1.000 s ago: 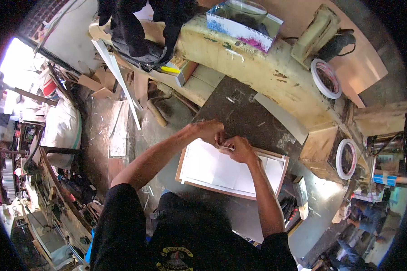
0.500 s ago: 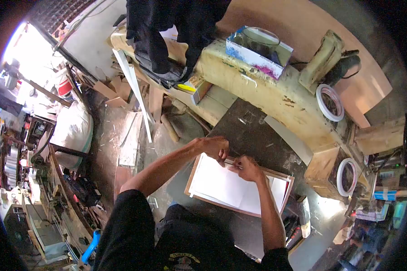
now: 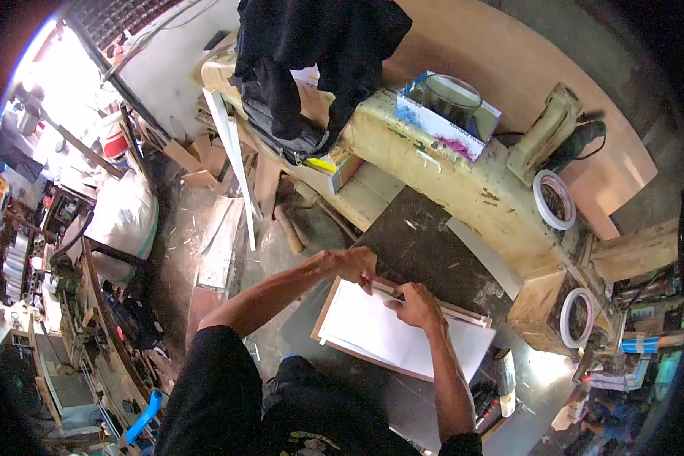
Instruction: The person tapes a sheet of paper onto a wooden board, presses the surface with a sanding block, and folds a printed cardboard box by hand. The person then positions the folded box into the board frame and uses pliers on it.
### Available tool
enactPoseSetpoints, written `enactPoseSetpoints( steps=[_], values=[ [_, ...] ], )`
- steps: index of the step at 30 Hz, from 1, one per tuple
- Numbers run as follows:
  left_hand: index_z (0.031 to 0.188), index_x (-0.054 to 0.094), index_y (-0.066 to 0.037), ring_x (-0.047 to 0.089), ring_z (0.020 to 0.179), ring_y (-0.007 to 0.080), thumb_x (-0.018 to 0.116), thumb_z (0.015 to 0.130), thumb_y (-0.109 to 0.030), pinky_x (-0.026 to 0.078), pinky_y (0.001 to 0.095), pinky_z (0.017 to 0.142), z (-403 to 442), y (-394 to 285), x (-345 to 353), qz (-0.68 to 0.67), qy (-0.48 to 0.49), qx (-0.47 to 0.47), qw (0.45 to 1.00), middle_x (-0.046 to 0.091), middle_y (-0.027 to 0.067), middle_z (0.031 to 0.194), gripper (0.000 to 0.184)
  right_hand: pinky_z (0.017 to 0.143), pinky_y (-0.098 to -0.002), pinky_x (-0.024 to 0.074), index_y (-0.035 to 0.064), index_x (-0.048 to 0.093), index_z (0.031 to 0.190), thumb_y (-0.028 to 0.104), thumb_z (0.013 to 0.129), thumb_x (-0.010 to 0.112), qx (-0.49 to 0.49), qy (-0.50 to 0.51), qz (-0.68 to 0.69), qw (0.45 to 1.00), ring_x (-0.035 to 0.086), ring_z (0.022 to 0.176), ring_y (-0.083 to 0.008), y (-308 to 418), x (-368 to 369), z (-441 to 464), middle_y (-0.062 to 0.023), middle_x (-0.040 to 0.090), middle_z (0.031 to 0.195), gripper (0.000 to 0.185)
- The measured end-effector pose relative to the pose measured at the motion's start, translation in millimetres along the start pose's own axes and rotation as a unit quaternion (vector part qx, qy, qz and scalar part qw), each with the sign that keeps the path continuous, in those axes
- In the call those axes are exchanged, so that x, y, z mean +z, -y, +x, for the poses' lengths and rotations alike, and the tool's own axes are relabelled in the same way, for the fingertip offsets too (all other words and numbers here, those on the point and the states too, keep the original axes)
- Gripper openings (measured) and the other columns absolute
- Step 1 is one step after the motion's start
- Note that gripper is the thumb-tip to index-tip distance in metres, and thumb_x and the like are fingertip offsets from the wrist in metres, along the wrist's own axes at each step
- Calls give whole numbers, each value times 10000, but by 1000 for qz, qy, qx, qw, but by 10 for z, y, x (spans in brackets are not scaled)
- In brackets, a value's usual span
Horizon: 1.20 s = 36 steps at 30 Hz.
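A white sheet (image 3: 387,334) lies over a shallow brown wooden panel (image 3: 317,330) with a raised rim, on a dark work surface (image 3: 425,235). At the panel's far edge my left hand (image 3: 353,266) is closed, fingertips pinched downward at the sheet's upper left. My right hand (image 3: 419,308) is closed too, thumb and forefinger together over the sheet just to the right. Whatever is between the fingers of either hand is too small to make out. The sheet's right end overlaps the panel's right edge.
On the pale bench behind are an open printed box (image 3: 448,125), a dark garment (image 3: 319,61) and a tape roll (image 3: 553,199). Another tape roll (image 3: 577,318) hangs at the right. A wood-handled tool (image 3: 506,380) lies near my right forearm. White strips (image 3: 232,159) lean at the left.
The view has tilted, so the scene sits lower. The white sheet has shifted to the right and now covers the panel's right end. Both hands stay at the far edge, the fingers slightly farther apart.
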State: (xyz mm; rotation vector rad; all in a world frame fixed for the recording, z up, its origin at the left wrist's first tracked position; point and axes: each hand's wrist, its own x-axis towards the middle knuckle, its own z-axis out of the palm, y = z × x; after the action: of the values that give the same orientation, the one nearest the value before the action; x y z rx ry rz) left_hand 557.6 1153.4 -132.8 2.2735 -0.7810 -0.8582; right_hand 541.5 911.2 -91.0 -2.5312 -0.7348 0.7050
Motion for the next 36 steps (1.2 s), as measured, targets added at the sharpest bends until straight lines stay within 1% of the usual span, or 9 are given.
enactPoseSetpoints(
  steps=[3,12,14,16,20,24,27,32,36],
  values=[
    [899,799,-109,707,777,179,840,768,-320,545,337,670,-159,-199,-101,-1,-19,-70,997,748,69,802,252,879,-469,539,50,730,1020,319,819,790,16,36,49,998,688,987,-387,-45,9,7,-211,718,1026,341],
    [889,768,-94,682,826,247,809,816,-372,551,385,748,-261,41,138,-85,-111,45,989,729,92,892,290,842,-479,541,17,738,991,171,806,735,-48,25,0,999,697,940,-395,144,-166,-144,-239,708,954,241],
    [957,759,-97,684,857,259,830,787,-415,551,384,771,-353,61,162,25,-69,-39,997,725,109,926,367,833,-484,538,13,736,988,181,813,731,-52,20,-1,998,696,927,-400,182,-174,-168,-245,704,946,243],
    [885,753,-51,670,747,263,826,783,-319,512,395,660,-541,-110,124,-7,-146,11,989,708,102,791,296,824,-489,536,10,734,985,191,819,726,-54,11,-1,998,696,915,-404,265,-244,-203,-251,701,939,246],
    [928,770,-93,683,762,250,818,787,-267,529,370,688,-743,-273,38,8,-140,13,990,722,87,812,229,778,-458,521,25,736,1026,259,867,732,-30,48,16,998,698,881,-390,496,-500,-422,-245,702,914,282],
    [1021,770,-113,706,873,236,791,781,-128,551,384,788,-1122,-670,-24,-39,-98,-84,991,747,99,926,241,731,-444,512,26,732,979,272,878,725,-66,35,62,995,694,834,-370,549,-451,-615,-222,701,870,266],
    [961,774,-90,685,755,145,817,807,-177,543,301,708,-1202,-489,84,-45,-159,-49,985,756,75,883,183,736,-458,532,48,735,995,265,883,719,-71,-3,-1,998,703,867,-358,636,-529,-686,-200,712,894,245],
    [974,759,-72,617,677,90,828,832,-249,507,306,609,-964,-230,380,-226,-274,-51,934,732,35,772,237,706,-451,535,28,728,984,154,886,702,-71,-96,11,993,711,800,-384,340,-301,-476,-228,709,862,162],
    [975,759,-45,572,643,77,804,869,-268,478,288,578,-1093,-363,351,-111,-272,-56,954,705,0,739,251,713,-444,524,9,716,970,161,884,708,-75,-114,-7,991,712,836,-370,455,-312,-688,-234,704,886,175]
  ],
)
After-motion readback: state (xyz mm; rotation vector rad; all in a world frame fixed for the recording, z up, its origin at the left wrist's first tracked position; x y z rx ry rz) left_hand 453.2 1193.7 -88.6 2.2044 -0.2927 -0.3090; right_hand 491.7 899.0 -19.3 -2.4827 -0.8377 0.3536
